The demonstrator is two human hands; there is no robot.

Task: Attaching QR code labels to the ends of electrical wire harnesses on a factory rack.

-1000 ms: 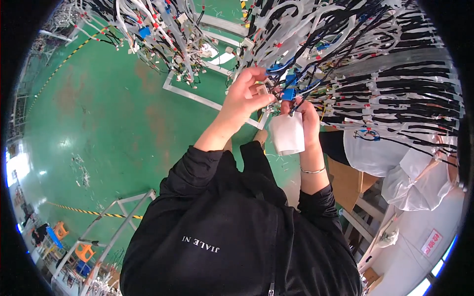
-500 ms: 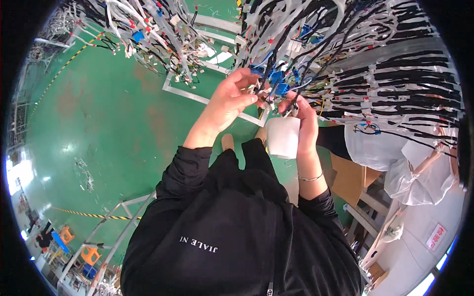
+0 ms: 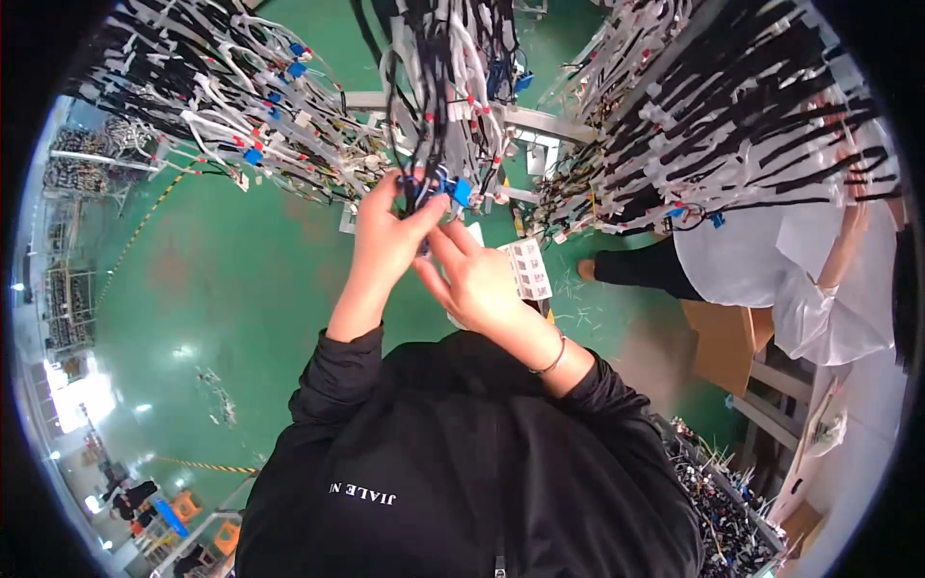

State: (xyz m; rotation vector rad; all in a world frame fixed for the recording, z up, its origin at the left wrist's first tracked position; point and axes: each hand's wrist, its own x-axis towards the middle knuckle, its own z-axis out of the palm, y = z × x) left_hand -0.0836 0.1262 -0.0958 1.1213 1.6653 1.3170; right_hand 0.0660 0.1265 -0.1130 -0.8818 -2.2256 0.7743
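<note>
Head view: a black-and-white wire harness (image 3: 438, 111) hangs before the person, its lower end, near a blue connector (image 3: 456, 192), gathered and unreleased in the left hand (image 3: 383, 236); the right hand (image 3: 482, 286) adjoins, grip unclear, beside a printed white sheet (image 3: 529, 271).

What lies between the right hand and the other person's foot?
Head view: a white printed sheet by the right hand, then green floor with scraps before the foot.
</note>
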